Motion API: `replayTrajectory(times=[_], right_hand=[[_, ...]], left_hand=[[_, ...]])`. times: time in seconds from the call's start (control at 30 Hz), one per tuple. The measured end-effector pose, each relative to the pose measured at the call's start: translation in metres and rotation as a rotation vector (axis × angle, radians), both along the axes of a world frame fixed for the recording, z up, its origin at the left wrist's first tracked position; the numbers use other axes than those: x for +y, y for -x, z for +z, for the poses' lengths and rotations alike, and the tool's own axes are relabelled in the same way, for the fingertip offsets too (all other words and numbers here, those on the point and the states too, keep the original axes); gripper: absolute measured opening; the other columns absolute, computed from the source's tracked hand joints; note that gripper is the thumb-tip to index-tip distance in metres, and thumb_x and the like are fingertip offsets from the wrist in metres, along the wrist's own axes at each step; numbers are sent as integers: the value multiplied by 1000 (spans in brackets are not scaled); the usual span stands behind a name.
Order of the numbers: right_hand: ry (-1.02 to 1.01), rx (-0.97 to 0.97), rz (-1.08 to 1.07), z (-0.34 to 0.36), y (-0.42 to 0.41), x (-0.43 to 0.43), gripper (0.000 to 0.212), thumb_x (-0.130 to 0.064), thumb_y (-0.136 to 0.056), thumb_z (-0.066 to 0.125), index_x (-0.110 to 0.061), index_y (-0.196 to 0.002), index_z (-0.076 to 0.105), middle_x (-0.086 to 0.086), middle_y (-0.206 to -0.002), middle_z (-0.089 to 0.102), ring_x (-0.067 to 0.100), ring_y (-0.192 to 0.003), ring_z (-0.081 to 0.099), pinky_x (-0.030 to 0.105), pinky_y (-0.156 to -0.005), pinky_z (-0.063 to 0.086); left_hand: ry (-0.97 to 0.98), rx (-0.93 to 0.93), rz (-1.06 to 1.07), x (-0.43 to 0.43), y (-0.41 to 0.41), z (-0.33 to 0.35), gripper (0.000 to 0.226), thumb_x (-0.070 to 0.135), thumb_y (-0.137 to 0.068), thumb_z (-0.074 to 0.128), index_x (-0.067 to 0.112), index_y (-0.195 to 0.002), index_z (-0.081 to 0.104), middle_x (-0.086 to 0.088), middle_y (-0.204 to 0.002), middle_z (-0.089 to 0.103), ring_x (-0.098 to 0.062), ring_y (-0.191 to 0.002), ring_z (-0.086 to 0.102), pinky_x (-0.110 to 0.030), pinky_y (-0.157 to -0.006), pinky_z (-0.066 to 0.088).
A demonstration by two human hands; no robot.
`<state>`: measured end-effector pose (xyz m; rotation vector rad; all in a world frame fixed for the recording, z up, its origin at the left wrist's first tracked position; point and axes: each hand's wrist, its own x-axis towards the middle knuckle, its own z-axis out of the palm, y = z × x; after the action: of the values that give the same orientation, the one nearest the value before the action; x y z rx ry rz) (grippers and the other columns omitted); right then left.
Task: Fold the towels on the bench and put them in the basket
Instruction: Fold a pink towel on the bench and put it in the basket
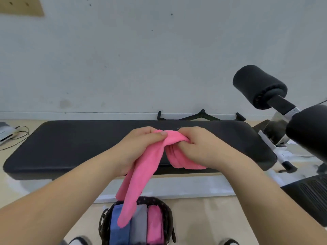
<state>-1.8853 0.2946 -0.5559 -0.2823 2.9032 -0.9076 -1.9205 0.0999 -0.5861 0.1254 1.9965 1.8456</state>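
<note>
Clutching pink towel [141,174], curled hands [139,144] [200,147] adjacent

The one head camera is looking forward and down, sitting close above the bench [70,147] and the basket [154,200] below it.

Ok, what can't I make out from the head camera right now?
All in the head view:
- Basket: near end cut off by the bottom edge.
- Blue towel: partly covered by the hanging pink towel.
- Right hand: fingertips buried in the bunched cloth.
- Bench: the stretch behind both hands is hidden.
</note>
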Motion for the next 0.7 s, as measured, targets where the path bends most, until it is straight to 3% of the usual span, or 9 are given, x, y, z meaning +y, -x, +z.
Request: replayTrajectory(times=[0.1,0.2,0.27,0.37,0.47,0.5,0.57,0.63,0.7], right_hand=[[-66,-238,152,0,3,-12,12,-36,-91,62,-27,-97,69,1,-90,75,22,-86,70,41,-81,57],[-217,-354,270,-2,9,-14,31,-40,-85,74,-44,-114,66,-8,-102,73,14,-92,69,43,-92,56],[-235,-355,250,-3,15,-12,52,-40,-81,80,-52,-127,58,-17,-111,70,4,-100,67,37,-96,53],[-161,-199,146,-5,22,-11,70,-31,-82,80,-44,-144,47,-21,-131,63,-3,-117,61,25,-100,51],[-74,-143,140,-5,21,-12,88,-28,-82,81,-46,-154,33,-24,-158,33,-7,-141,35,15,-106,34],[-48,-177,168,-3,19,-14,89,-27,-80,83,-49,-151,35,-27,-159,28,-8,-144,30,18,-109,33],[56,-242,211,-3,18,-13,77,-22,-78,86,-47,-139,49,-21,-149,49,-1,-137,47,33,-113,42],[226,-324,232,-4,19,-12,66,-17,-76,89,-40,-130,59,-1,-125,71,21,-121,66,52,-106,50],[336,-426,252,-5,20,-9,66,-19,-74,91,-36,-131,63,21,-120,69,41,-115,66,63,-104,48]], left_hand=[[3,-65,-37,-14,3,-8,22,29,-94,72,14,-80,63,-1,-73,67,-13,-65,61,-28,-62,45],[63,-47,-38,-22,11,-15,32,11,-91,71,18,-67,51,3,-69,72,-10,-60,63,-25,-54,43],[137,20,-62,-27,17,-20,34,8,-88,71,21,-65,50,2,-70,66,-13,-59,55,-25,-52,38],[151,118,-147,-31,18,-21,32,-10,-84,66,20,-75,55,-2,-70,58,-15,-62,50,-24,-54,39],[102,161,-253,-31,16,-17,38,-20,-81,60,13,-99,62,-12,-88,68,-18,-75,61,-28,-63,49],[104,181,-273,-30,15,-15,43,-21,-80,59,13,-106,63,-16,-93,70,-19,-78,63,-30,-65,50],[109,209,-283,-31,15,-14,49,-20,-79,62,14,-113,65,-19,-106,73,-20,-83,67,-36,-71,53],[91,222,-279,-33,13,-12,49,-15,-76,66,15,-115,66,-17,-106,74,-18,-85,69,-36,-74,55],[66,204,-275,-36,12,-9,48,-10,-73,62,13,-114,67,-12,-91,72,-13,-74,65,-25,-65,53]])
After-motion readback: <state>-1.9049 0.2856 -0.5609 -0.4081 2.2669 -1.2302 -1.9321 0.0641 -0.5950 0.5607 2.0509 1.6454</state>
